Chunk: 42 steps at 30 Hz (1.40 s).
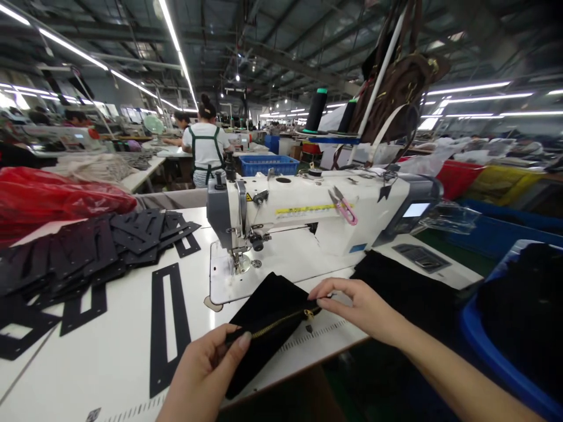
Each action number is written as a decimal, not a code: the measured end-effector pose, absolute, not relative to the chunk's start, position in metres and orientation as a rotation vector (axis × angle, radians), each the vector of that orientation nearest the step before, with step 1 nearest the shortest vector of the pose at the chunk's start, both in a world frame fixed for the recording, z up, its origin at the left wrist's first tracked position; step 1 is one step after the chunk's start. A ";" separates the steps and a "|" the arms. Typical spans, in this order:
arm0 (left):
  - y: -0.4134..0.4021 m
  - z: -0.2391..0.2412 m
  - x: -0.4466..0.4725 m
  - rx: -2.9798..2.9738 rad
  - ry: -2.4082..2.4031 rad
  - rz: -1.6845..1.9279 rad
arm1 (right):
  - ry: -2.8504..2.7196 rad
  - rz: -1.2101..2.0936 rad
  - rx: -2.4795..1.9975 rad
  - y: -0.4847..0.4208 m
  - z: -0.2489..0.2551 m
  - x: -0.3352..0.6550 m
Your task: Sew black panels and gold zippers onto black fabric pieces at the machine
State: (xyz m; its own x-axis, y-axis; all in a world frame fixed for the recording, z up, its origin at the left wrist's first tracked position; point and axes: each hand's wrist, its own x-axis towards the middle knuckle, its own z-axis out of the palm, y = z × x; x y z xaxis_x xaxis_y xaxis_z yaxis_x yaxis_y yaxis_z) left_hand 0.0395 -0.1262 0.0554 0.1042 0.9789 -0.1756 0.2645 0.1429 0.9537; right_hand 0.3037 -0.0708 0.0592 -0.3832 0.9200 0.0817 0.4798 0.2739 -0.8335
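Between my two hands stretches a brass-toothed zipper [277,323] on a piece of black fabric [275,299]. My left hand [211,366] pinches the zipper's left end between thumb and fingers. At the other end, my right hand [352,308] grips the tape close to the gold zipper slider [308,315]. The fabric lies on the white table in front of a sewing machine [303,205], whose needle and presser foot [240,261] stand just beyond it. One black frame-shaped piece with a long slot [169,328] lies left of my left hand.
A pile of black slotted pieces [88,246] covers the table's left, beside a red plastic bag [57,196]. More black fabric [404,287] lies right of the machine, near a blue basket [492,346]. Pink-handled thread snips [343,206] rest against the machine. A person [207,140] stands behind.
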 end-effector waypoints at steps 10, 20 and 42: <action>-0.136 0.056 0.032 1.316 1.350 1.248 | -1.822 0.867 -1.223 -0.064 0.075 0.279; -0.119 0.067 0.017 1.450 1.505 1.004 | -1.751 1.178 -1.131 -0.083 0.074 0.271; -0.089 0.126 0.015 1.697 1.362 1.070 | -2.120 0.410 -1.181 -0.093 0.134 0.287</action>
